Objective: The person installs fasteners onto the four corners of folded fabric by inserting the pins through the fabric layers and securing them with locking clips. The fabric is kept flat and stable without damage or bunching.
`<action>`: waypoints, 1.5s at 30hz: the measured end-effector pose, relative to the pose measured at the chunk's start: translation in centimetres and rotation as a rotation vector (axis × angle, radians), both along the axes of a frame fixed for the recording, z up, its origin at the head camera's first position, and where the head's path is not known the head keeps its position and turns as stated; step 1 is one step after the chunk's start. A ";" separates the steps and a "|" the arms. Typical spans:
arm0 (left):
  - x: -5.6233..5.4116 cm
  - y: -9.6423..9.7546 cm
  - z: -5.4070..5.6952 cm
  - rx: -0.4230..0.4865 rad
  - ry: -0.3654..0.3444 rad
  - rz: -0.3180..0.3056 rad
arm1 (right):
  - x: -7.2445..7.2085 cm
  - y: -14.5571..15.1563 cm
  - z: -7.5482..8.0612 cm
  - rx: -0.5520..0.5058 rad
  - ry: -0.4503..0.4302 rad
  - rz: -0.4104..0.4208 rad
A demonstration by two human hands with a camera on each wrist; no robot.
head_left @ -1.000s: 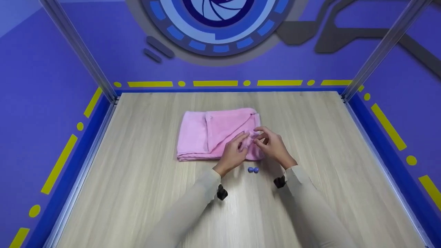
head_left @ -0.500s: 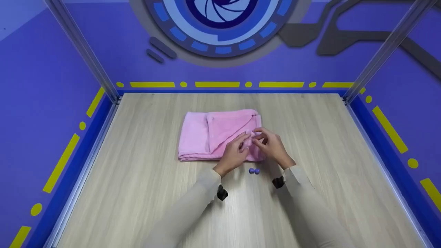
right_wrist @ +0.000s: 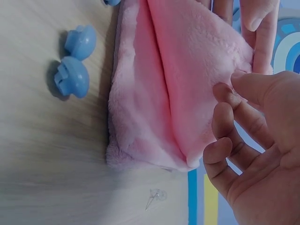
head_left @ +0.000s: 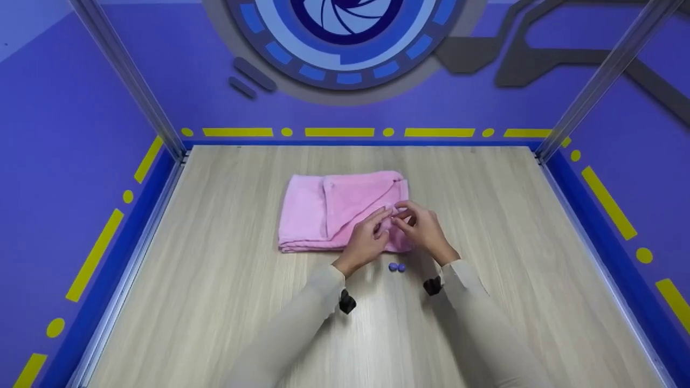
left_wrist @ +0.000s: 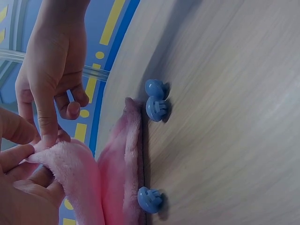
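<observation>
A folded pink fleece blanket [head_left: 356, 199] lies on the table, its near right part lifted between both hands. My left hand [head_left: 365, 242] holds the raised fleece, with fingers behind it and the thumb at its edge, as the left wrist view shows. My right hand [head_left: 428, 229] pinches the same edge between thumb [right_wrist: 255, 86] and index finger, its other fingers loosely curled. Close to the blanket's near edge sit two blue mushroom-shaped clips [head_left: 397, 267] side by side. Another blue clip [left_wrist: 150, 200] stands apart from them; in the head view the left hand hides it.
Pale wood-grain table [head_left: 232, 323] surrounds the blanket. Blue-purple panels [head_left: 345, 116] with yellow marks and metal posts [head_left: 587, 91] enclose it at the back and sides. A small thin pin-like shape [right_wrist: 156, 197] shows beyond the blanket's corner in the right wrist view.
The right hand has edged slightly left toward the left hand, still pinching the fleece. The head view shifted a little. Blanket and visible clips stay in place.
</observation>
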State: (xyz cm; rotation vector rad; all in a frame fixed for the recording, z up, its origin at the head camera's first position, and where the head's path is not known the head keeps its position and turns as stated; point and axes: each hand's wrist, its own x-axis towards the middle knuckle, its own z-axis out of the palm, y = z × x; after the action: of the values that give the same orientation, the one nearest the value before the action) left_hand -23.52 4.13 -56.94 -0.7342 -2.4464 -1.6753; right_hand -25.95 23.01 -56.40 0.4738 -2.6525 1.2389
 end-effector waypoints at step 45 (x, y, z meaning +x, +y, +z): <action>1.6 -5.4 -2.1 -0.571 0.068 -0.169 | 0.4 0.1 -0.7 0.018 0.020 -0.002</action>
State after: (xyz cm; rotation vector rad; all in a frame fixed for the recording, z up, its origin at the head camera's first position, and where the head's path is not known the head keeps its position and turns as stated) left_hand -21.95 -1.27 -59.03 -1.0559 -2.9019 -0.9509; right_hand -25.51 23.12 -57.06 0.4836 -2.6490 1.2046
